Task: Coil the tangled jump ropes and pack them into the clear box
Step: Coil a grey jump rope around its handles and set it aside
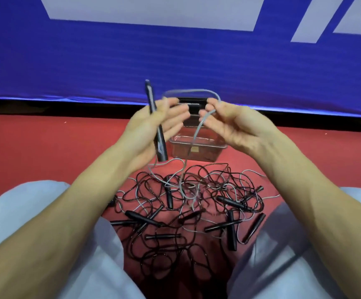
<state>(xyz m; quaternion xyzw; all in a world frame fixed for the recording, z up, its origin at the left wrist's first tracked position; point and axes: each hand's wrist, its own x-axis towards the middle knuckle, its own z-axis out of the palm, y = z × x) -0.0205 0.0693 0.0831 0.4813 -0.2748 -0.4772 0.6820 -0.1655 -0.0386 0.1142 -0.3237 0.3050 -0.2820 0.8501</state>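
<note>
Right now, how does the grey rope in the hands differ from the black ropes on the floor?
Colour: the grey rope is pale; the black ropes are dark. Pose: the grey rope is partly lifted, looped between left hand and right hand; the black ropes lie tangled on the floor. Both have black handles.

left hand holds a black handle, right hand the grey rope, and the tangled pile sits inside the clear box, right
Not inside: the head view shows the tangled pile on the red floor in front of the clear box. The left hand does hold a black handle, the right hand the grey rope.
</note>
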